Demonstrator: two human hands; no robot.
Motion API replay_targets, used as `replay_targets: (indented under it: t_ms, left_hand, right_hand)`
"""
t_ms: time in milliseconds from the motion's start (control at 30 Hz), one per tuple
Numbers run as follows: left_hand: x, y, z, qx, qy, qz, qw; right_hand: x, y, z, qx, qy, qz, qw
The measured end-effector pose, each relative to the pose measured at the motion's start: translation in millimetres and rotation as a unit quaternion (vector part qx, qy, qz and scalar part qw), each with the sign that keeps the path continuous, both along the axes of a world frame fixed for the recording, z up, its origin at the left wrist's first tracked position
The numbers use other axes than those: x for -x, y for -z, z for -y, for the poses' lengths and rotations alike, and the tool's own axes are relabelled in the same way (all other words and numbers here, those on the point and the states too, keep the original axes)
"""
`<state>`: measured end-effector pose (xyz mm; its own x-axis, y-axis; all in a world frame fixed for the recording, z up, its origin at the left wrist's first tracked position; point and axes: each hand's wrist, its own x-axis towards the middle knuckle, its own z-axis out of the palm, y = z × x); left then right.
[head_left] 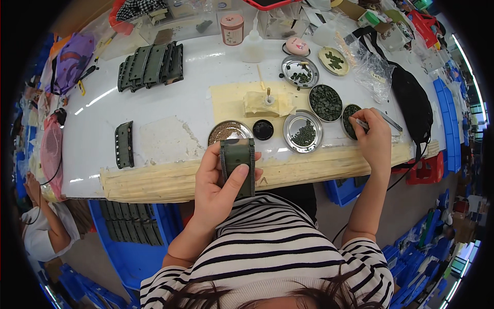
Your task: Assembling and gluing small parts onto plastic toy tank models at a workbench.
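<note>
My left hand is closed around a dark green, slightly curved panel with toothed side edges, the thumb pressed on its face. My right hand pinches metal tweezers, whose tips point into a small round tin of dark green bits. Beside it stands a larger tin of coarse green chunks. Closer to my left hand are a silver tin with a small green heap, a black round lid and a tin of brown grains, partly hidden by the panel.
Several similar panels lie at the back left, and one stands alone nearer. A taped block holds a small pot with a stick. A white squeeze bottle stands behind. A black bag lies right; a blue crate sits below.
</note>
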<state>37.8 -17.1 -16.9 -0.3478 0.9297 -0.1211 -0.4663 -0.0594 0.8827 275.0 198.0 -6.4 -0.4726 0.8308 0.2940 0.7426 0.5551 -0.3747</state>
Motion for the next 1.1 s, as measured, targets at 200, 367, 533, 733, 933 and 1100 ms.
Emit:
replay_targets:
  t_ms: [200,367,533,733,933,1100]
  left_hand:
    - [1,3,-1,-0.005,0.018,0.007,1.000]
    - [2,2,-2,-0.008,0.012,0.013,1.000]
    - [1,-1,-2,-0.005,0.023,0.014,1.000]
    - [-3,3,-5,-0.017,0.011,-0.061,0.998]
    - [-1,9,-3,-0.037,0.042,-0.203,0.977]
    - [-1,5,2,-0.027,-0.017,-0.199,0.979]
  right_hand:
    - [-1,0,-3,-0.002,-0.022,0.021,1.000]
    - [2,-7,0,0.001,0.014,-0.036,0.999]
    - [2,5,-2,-0.035,-0.008,-0.129,0.991]
    - [26,-13,35,0.061,-0.061,-0.231,0.969]
    - [87,-25,82,0.181,-0.197,-0.313,0.911]
    - [109,-18,85,0.225,-0.271,-0.340,0.872]
